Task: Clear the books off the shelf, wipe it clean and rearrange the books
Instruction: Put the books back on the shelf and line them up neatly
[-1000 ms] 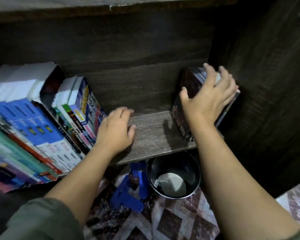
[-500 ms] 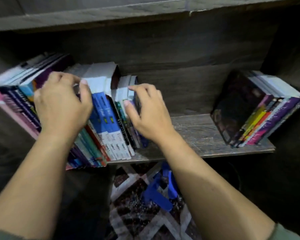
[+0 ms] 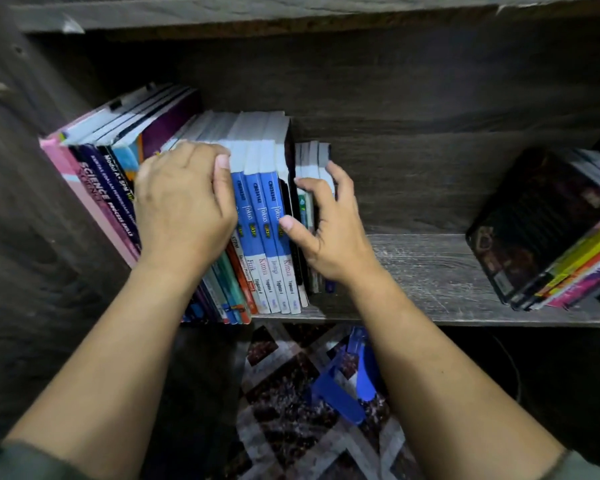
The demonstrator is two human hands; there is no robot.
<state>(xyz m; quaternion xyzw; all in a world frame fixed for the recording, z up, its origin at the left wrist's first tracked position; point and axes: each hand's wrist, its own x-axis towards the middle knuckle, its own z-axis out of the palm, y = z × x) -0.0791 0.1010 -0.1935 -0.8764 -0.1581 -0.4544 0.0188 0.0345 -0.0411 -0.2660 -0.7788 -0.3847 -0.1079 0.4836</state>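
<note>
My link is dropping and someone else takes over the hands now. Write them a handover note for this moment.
Left hand: fingers curled over the tops of the big row of books at the left end of the shelf.
Right hand: pinches the thin books at that row's right end.
Leaning stack sits at the right end; shelf bare between.
Done: books stand in two groups.
Left: close up the row; wiping cannot be judged.

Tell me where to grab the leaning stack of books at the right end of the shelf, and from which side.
Probably best: clamp the leaning stack across its spines near the front edge of the shelf, thumb on the dark cover. Come from the front-left. It tilts right toward the side wall, so only the spines and that cover are exposed.
</note>
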